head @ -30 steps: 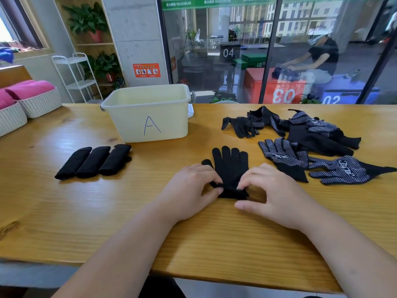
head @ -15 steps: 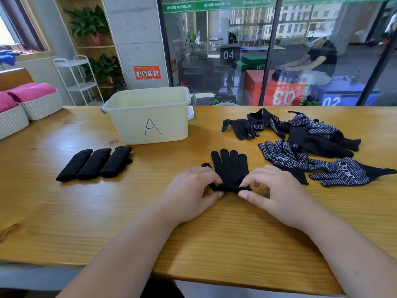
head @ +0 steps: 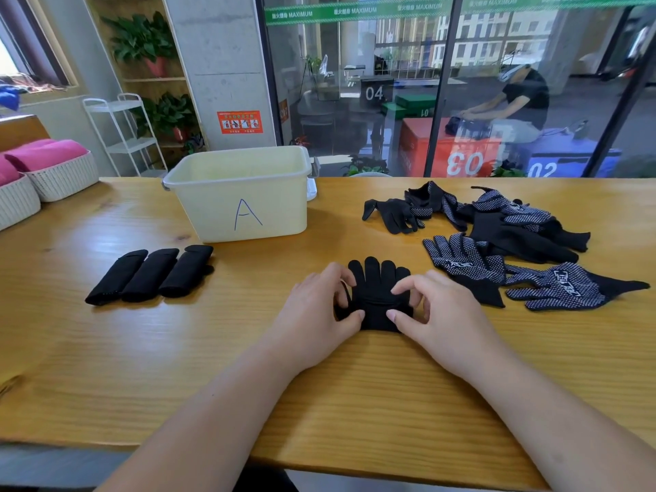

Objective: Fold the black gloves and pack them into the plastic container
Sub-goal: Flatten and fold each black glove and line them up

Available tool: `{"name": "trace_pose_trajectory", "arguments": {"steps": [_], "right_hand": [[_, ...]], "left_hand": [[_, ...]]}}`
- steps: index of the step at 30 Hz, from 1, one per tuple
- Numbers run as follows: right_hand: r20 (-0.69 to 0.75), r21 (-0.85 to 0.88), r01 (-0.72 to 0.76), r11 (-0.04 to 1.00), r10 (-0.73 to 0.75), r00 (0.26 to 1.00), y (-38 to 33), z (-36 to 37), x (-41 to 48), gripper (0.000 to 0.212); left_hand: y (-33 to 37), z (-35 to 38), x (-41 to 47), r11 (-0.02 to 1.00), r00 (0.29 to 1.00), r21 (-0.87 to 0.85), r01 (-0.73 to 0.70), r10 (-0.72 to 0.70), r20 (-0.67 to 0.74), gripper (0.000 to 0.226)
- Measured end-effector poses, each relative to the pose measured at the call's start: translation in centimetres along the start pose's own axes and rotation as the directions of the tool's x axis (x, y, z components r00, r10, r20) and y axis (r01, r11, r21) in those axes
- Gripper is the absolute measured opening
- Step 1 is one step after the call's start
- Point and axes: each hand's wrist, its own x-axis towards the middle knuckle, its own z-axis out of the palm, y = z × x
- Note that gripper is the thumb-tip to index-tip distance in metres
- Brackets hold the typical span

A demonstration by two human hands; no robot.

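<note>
1. Both hands are on one black glove (head: 376,278). The left hand (head: 319,314) and right hand (head: 443,314) each pinch its near cuff end, thumbs at the edge and fingers curled over the doubled cloth. Gripping from both sides likely helps the fold come out square.
2. The glove lies on the bench (head: 106,349) right in front of the person, fingertips pointing away. That leaves the cuff end free to turn over toward them.
3. Three folded bundles (head: 152,275) lie side by side, touching, on the left, near the plastic container (head: 213,214). I'd judge they are staged for packing together. The container's floor is hidden, so I can't tell if anything is inside.
4. Loose gloves (head: 514,236) are heaped to the right, handy for the right hand. That looks like the supply pile.
5. On to the writing. A hand-drawn blue "A" (head: 247,214) marks the container's front wall. The dotted gloves carry a white logo, too small to read. Behind the glass, a green strip (head: 355,10) reads "MAXIMUM", and boxes (head: 465,163) show "04", "03" and "02". The orange sign (head: 240,122) on the pillar is illegible.
</note>
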Motion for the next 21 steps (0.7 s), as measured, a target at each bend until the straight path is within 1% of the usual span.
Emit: {"name": "trace_pose_trajectory", "arguments": {"steps": [2, 5, 7, 9, 12, 14, 18, 21], "right_hand": [[-0.020, -0.075, 0.067, 0.995, -0.069, 0.997, 0.0, -0.3, 0.0, 0.020], [-0.016, -0.162, 0.195, 0.967, -0.201, 0.980, -0.2, -0.5, -0.3, 0.012], [0.010, -0.224, 0.261, 0.939, -0.266, 0.964, -0.2, -0.3, -0.4, 0.012], [0.063, -0.257, 0.261, 0.930, -0.253, 0.965, -0.2, -0.4, -0.5, 0.025], [0.124, -0.247, 0.256, 0.935, -0.231, 0.965, 0.0, -1.1, -0.4, 0.045], [0.174, -0.251, 0.261, 0.932, -0.221, 0.960, 0.2, -1.4, -0.4, 0.050], [0.196, -0.182, 0.222, 0.958, -0.186, 0.963, 0.1, -1.3, -0.3, 0.049], [0.136, -0.079, 0.132, 0.988, -0.120, 0.983, 0.3, -1.0, -0.2, 0.033]], "left_hand": [[-0.2, 0.0, 0.1, 0.997, 0.998, 0.044, -0.064, 0.065, -0.023, 0.029], [-0.6, 0.0, 0.2, 0.987, 0.992, 0.101, -0.128, 0.129, -0.012, 0.018], [-0.9, 0.1, 0.2, 0.971, 0.986, 0.175, -0.164, 0.167, -0.003, 0.018], [-1.1, 0.0, 0.2, 0.959, 0.984, 0.222, -0.175, 0.176, 0.015, 0.026], [-1.1, -0.5, 0.0, 0.949, 0.982, 0.254, -0.187, 0.174, 0.072, 0.046], [-1.1, -0.6, 0.0, 0.943, 0.979, 0.268, -0.198, 0.176, 0.105, 0.047], [-1.0, -0.5, 0.2, 0.947, 0.981, 0.259, -0.190, 0.174, 0.084, 0.031], [-0.8, -0.3, 0.4, 0.969, 0.986, 0.191, -0.155, 0.142, 0.082, 0.029]]}}
